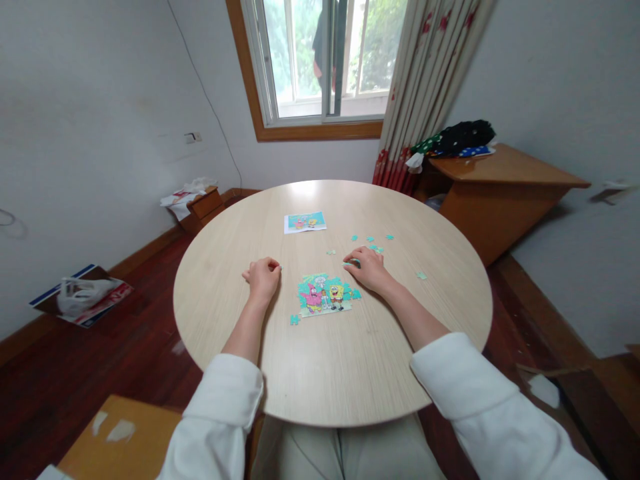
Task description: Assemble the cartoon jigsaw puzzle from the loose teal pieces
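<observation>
A partly joined cartoon jigsaw puzzle (326,295) lies on the round pale wood table (350,373) between my hands. My left hand (263,275) rests curled into a loose fist on the tabletop left of the puzzle, with nothing visible in it. My right hand (367,265) lies at the puzzle's upper right corner, fingers bent down and pinched on a teal puzzle piece (349,265). One loose teal piece (295,319) sits at the puzzle's lower left. Several loose teal pieces (371,239) lie scattered beyond my right hand.
A small reference picture card (305,221) lies farther back on the table. A single piece (421,275) sits off to the right. A wooden desk (500,183) with clothes stands at the right, a curtain and window behind, a cardboard box (117,437) at the lower left.
</observation>
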